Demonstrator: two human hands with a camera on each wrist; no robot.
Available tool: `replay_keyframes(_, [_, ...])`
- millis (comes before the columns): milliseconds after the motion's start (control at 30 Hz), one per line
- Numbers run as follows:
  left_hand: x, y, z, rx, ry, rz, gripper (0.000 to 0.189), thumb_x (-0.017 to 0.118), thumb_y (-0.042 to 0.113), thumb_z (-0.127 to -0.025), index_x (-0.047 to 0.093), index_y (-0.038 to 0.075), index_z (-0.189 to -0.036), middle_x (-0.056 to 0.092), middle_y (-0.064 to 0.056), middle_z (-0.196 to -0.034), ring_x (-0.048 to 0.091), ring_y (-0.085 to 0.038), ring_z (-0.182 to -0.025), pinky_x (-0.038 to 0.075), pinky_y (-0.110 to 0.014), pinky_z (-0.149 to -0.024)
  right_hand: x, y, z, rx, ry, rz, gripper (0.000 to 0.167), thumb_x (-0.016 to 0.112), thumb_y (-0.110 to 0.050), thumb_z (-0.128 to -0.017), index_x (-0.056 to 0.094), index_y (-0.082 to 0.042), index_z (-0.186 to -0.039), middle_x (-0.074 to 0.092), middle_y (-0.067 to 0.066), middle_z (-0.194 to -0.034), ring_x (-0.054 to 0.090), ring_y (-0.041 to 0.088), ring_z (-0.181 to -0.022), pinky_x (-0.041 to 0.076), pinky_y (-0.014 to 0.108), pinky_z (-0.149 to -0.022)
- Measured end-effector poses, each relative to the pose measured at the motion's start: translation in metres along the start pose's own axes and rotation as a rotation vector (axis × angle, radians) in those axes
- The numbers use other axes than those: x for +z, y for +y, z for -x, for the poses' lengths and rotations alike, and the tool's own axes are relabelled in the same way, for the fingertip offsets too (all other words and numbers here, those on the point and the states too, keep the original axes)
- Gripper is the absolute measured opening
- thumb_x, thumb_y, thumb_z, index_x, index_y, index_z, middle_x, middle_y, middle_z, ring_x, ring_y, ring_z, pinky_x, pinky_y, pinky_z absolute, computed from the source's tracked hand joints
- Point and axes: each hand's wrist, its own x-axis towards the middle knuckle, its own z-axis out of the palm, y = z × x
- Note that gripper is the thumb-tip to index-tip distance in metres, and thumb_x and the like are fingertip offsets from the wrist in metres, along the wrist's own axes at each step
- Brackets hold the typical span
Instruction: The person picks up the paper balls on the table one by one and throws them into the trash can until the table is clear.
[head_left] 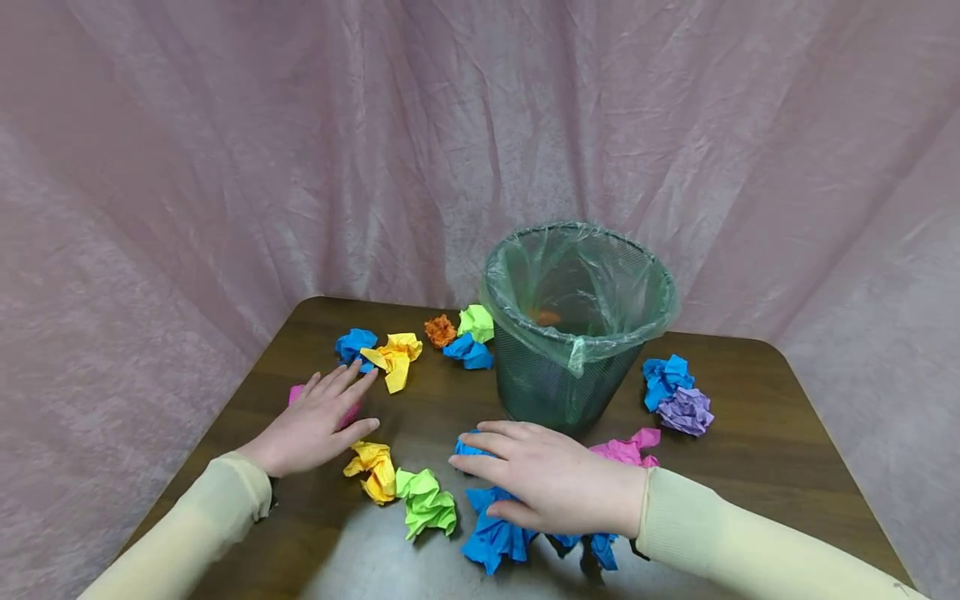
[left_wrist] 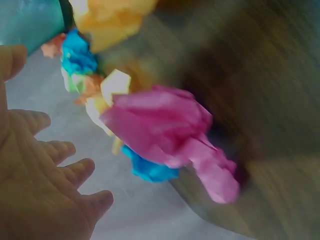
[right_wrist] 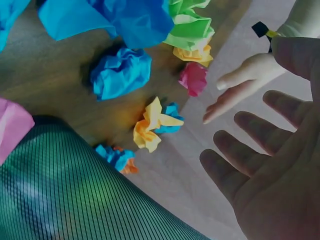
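Observation:
My left hand [head_left: 318,421] hovers with fingers spread over a pink crumpled paper [left_wrist: 162,127], which it partly covers in the head view. Just past its fingertips lie a blue crumpled paper [head_left: 356,343] and a yellow one [head_left: 397,358]. My right hand [head_left: 543,475] is stretched out above a blue paper ball [right_wrist: 121,74], palm down and holding nothing. Beneath its thumb spreads a larger blue crumpled paper [head_left: 498,529]. A pink crumpled paper [head_left: 630,450] shows behind the right wrist. Between the hands are a yellow crumpled paper [head_left: 373,472] and a green one [head_left: 426,502].
A mesh wastebasket [head_left: 570,375] with a clear liner stands behind the right hand, something orange inside. Left of it lie orange [head_left: 440,331], light green [head_left: 476,322] and blue [head_left: 470,352] papers. To its right are blue [head_left: 666,381] and purple [head_left: 686,412] ones on the wooden table [head_left: 757,467].

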Motion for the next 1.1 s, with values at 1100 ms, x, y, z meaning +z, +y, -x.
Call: replay_keyframes(1100, [0.011, -0.06, -0.006, -0.129, -0.066, 0.018, 0.073, 0.071, 0.054, -0.093, 0.052, 0.018, -0.153, 0.019, -0.034, -0.162, 0.02, -0.067, -0.14, 0.025, -0.078, -0.105, 0.033, 0.0, -0.063, 0.042, -0.122, -0.014, 0.073, 0.066, -0.047, -0.099, 0.035, -0.023, -0.161, 0.036, 0.006, -0.163, 0.037, 0.027, -0.147, 0.036, 0.041, -0.116])
